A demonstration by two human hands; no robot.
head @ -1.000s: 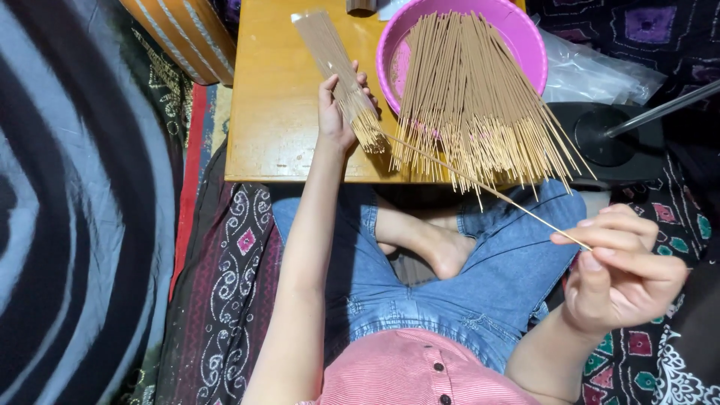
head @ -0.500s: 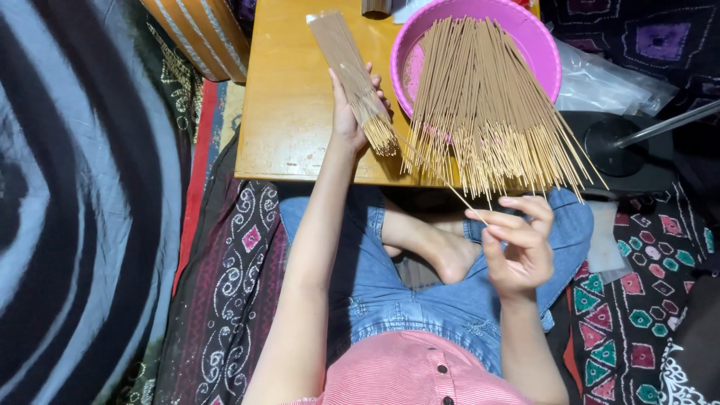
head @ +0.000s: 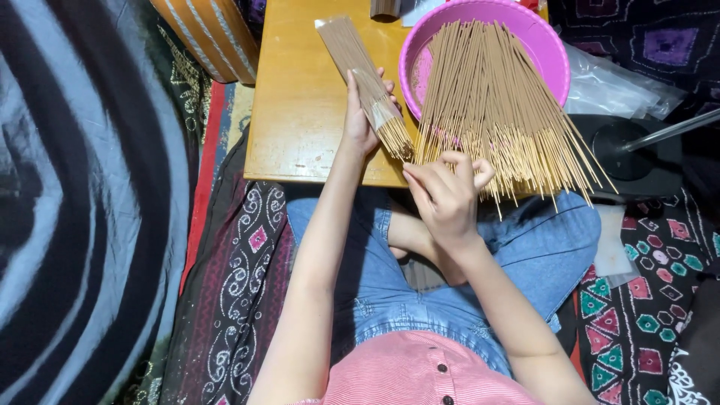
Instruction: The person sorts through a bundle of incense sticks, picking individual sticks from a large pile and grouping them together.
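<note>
**Hands at the incense sticks**

The person sits cross-legged on the floor before a low wooden surface (head: 300,112). The left hand (head: 360,124) rests on that surface with its grip closed around a clear packet of sticks (head: 364,79), which lies slanted, its sealed end pointing away from the person and its open end toward the near edge, where the stick ends poke out. The right hand (head: 446,187) hovers at the near edge of the surface, just beside the open end of the packet, its fingers (head: 480,171) pinched together among the lower tips of a loose fan of sticks (head: 495,105); whether the grip holds one stick or a few cannot be told. That fan spreads out of a pink bowl (head: 555,52) at the far right of the surface and hangs over the near edge above the person's denim-covered knee (head: 547,247). A clear plastic bag (head: 615,86) lies to the right of the bowl. A striped cloth (head: 82,202) covers the floor on the left.
</note>
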